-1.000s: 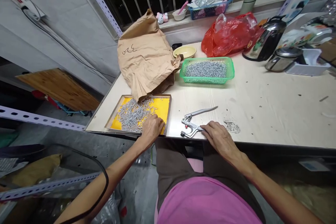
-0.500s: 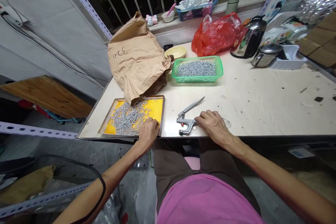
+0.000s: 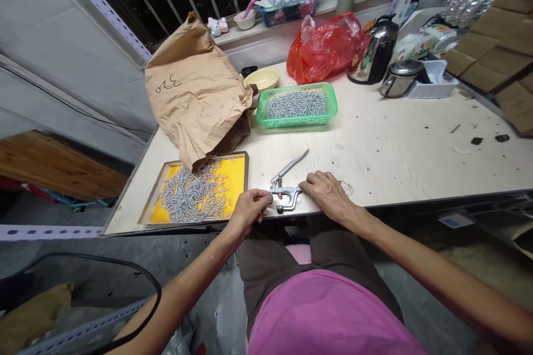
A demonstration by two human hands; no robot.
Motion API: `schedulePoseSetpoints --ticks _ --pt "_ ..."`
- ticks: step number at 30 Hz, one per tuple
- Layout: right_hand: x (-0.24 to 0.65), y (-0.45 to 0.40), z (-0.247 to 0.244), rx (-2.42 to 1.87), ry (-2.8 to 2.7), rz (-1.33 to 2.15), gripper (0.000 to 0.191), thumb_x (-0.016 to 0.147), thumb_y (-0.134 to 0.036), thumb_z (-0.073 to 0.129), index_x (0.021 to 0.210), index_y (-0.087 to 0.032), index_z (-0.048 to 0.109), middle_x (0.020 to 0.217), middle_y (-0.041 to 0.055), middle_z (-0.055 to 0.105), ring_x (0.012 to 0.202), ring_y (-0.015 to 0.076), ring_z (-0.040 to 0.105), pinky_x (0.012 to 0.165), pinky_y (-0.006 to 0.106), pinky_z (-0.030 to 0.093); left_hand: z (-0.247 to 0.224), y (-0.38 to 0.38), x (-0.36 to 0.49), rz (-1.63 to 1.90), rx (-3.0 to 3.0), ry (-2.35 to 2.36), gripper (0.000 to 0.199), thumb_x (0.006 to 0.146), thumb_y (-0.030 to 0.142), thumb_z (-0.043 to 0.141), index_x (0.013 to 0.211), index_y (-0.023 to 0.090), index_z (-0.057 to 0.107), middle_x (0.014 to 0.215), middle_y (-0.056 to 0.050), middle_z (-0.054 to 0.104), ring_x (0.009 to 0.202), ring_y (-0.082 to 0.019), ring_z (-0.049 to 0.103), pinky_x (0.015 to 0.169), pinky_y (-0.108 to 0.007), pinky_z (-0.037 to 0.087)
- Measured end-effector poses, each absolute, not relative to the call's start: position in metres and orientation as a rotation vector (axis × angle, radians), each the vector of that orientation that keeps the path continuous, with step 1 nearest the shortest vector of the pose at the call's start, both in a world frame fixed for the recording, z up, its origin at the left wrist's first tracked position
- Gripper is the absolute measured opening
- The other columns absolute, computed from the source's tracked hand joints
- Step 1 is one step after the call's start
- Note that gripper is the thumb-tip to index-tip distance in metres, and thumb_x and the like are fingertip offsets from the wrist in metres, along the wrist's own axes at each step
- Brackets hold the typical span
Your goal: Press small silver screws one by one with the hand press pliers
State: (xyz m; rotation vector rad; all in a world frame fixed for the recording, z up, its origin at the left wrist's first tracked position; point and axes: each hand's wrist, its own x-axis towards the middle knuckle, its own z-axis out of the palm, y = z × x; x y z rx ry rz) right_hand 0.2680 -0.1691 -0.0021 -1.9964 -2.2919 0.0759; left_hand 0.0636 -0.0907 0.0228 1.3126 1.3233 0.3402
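Note:
Grey hand pliers with a spring and a small red part lie near the table's front edge, their upper handle raised. My right hand is closed on the right end of the pliers. Just left of the jaws, my left hand has thumb and fingertips pinched together; what it holds, if anything, is too small to name. Beside it, a shallow tray with a yellow bottom carries a heap of small silvery pieces. Farther back, a green basket contains many similar pieces.
A large brown paper bag leans over the tray's back edge. Behind the basket are a yellow bowl and a red plastic bag. A metal kettle and a lidded metal pot stand at the back right.
My left hand has moved from the tray's right side to the pliers' jaws. My right hand stays on the pliers. The whole view has shifted and tilted slightly.

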Motion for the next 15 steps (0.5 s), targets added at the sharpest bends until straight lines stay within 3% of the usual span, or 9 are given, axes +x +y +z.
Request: schedulePoseSetpoints --ticks 5,10,15 --pt "0.266 -0.17 -0.004 -2.028 -2.258 0.071 0.019 0.091 -0.015 0.045 0.099 -0.019 0.062 0.098 0.0078 0.059 0.091 0.0217 0.045 0.075 0.033 0.026 0.004 -0.092 0.071 0.276 1.132 1.323 0.018 0.067 0.028 0.067 0.073 0.012 0.058 0.06 0.002 0.057 0.035 -0.002 0.038 0.03 -0.015 0.021" --pt "0.265 -0.171 -0.005 -2.033 -2.232 0.066 0.02 0.092 -0.015 0.043 0.099 -0.019 0.062 0.098 0.0083 0.059 0.091 0.0223 0.045 0.075 0.034 0.028 0.008 -0.093 0.075 0.2 1.104 1.32 0.021 0.069 0.029 0.066 0.063 0.015 0.053 0.044 0.008 0.044 0.028 -0.001 0.029 0.029 -0.017 0.015" --pt "0.264 -0.172 -0.007 -2.039 -2.216 0.051 0.022 0.091 -0.014 0.042 0.099 -0.019 0.062 0.098 0.0096 0.059 0.091 0.0227 0.044 0.074 0.034 0.029 0.011 -0.094 0.079 0.15 1.066 1.311 0.022 0.069 0.031 0.068 0.068 0.014 0.054 0.049 0.007 0.05 0.027 0.0 0.028 0.028 -0.018 0.015"
